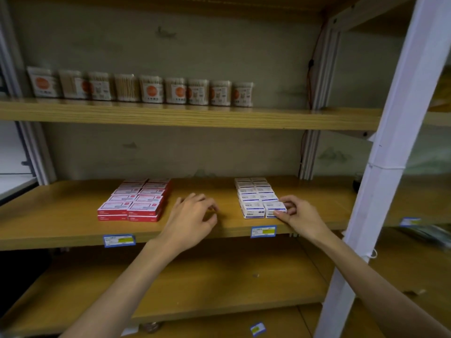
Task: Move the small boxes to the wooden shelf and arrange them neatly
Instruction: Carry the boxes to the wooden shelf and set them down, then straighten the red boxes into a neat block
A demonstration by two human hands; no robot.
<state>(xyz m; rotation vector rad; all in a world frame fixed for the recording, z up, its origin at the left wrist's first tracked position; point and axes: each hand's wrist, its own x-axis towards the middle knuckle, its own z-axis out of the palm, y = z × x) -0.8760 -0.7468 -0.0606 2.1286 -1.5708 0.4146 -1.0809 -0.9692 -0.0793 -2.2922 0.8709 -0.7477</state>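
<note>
My right hand [296,212] pinches the front white box [275,210] on the shelf [73,223]; my left hand [192,220] hovers, fingers loosely curled, holding nothing. Nine packs [151,90] stand above.

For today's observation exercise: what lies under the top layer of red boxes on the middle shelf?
A second layer of red boxes shows along the front edge of the stack, resting on the wooden shelf. Whether that lower layer continues to the back is covered by the boxes on top.

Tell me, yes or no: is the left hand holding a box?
No, the left hand hovers empty over the shelf, between the red boxes and white boxes.
</note>
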